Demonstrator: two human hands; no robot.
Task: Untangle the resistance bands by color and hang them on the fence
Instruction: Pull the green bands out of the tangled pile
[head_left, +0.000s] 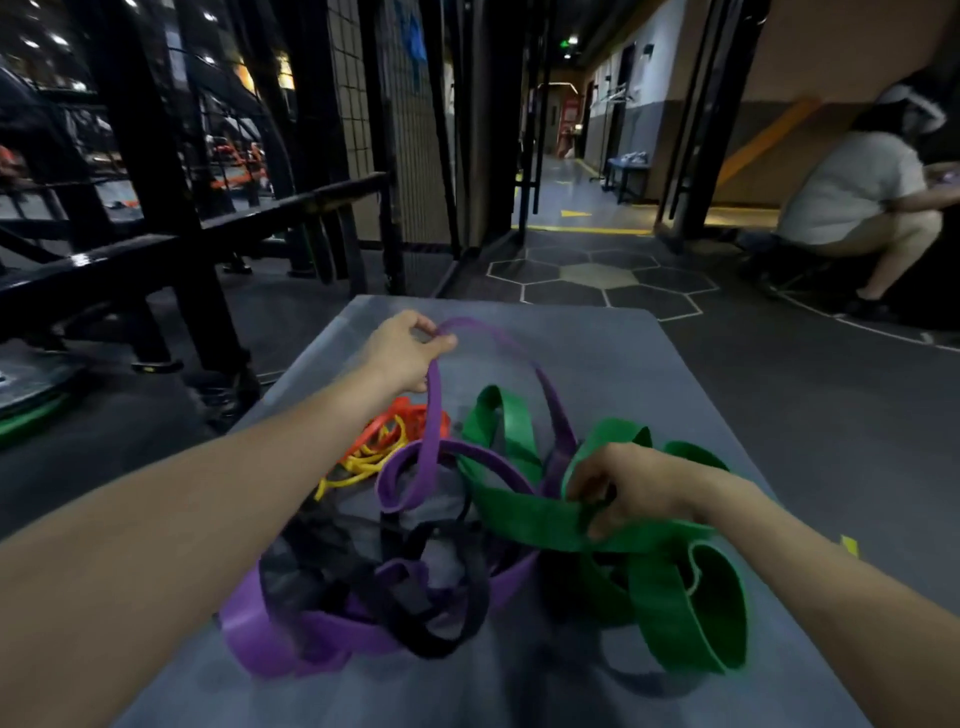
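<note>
A tangled heap of resistance bands lies on a grey mat (649, 364). My left hand (402, 353) pinches a thin purple band (434, 415) and holds its loop up above the heap. My right hand (631, 486) grips a wide green band (524, 512) at the right of the pile. More purple bands (260, 631) and black bands (457, 613) are knotted together at the front. Thin orange bands (410, 418) and yellow bands (358, 467) lie behind my left forearm. The mesh fence (410, 130) stands beyond the mat, at the back left.
A black metal frame (171, 244) stands to the left of the mat. A person (857, 208) crouches at the far right on the dark floor. A corridor (571, 192) with yellow floor lines runs straight ahead past the fence.
</note>
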